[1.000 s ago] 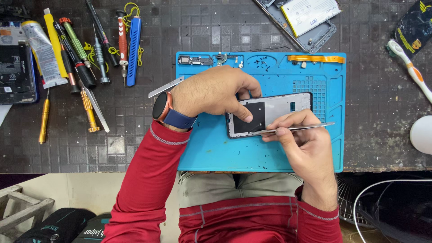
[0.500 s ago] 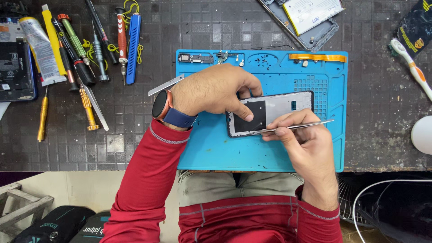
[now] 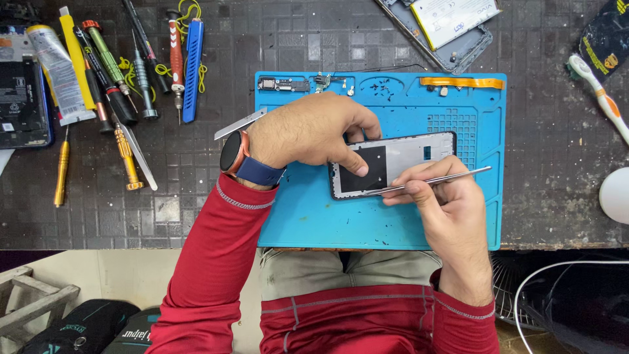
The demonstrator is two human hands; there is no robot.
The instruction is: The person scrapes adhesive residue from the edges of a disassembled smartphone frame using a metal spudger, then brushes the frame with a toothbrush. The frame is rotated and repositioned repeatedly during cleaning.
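On the blue mat (image 3: 308,223), left hand (image 3: 308,131) pins phone frame (image 3: 406,157); right hand (image 3: 445,210) pinches tweezers (image 3: 432,181).

Phone repair workshop: screwdrivers (image 3: 124,78), blue repair mat (image 3: 314,216), opened phones (image 3: 452,29).

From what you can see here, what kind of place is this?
Most likely a phone repair bench: an opened phone frame lies on a blue work mat, and screwdrivers lie beside it on the dark table.
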